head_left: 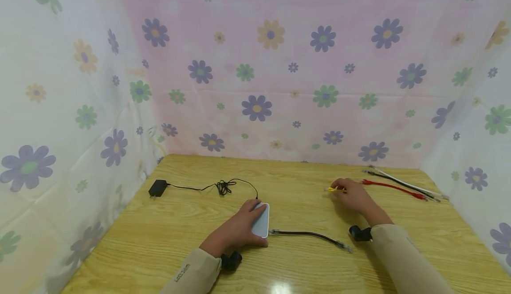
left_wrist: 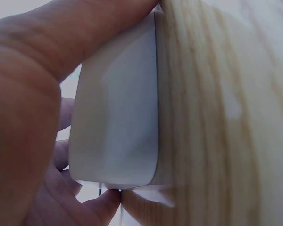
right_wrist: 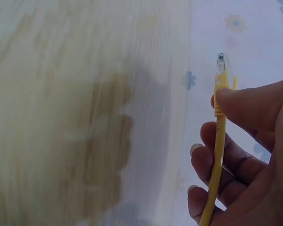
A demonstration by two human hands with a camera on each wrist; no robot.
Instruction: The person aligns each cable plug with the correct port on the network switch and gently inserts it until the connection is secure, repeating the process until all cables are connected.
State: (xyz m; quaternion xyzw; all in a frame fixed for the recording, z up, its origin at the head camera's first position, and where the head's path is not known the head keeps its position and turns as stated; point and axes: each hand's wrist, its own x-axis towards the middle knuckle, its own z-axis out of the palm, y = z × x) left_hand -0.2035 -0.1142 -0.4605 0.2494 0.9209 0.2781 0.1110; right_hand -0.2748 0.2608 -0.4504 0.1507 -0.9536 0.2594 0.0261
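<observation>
A small white box (head_left: 261, 221), likely a router or switch, lies on the table under my left hand (head_left: 242, 226), whose thumb and fingers grip it at opposite edges. In the left wrist view the white box (left_wrist: 115, 108) shows its smooth side between thumb and fingers. One end of a short black network cable (head_left: 309, 233) meets the box's right side; its other clear plug lies on the table. My right hand (head_left: 353, 195) pinches a yellow network cable (right_wrist: 219, 146) just behind its clear plug, held above the table; the rest of that cable is hidden.
A black power adapter (head_left: 158, 188) lies at the far left, its thin bundled cord (head_left: 224, 186) running to the box's back edge. Red (head_left: 393, 188), black (head_left: 403, 183) and white network cables (head_left: 389, 173) lie at the back right. Flowered cloth (head_left: 287, 85) surrounds the table's back and sides.
</observation>
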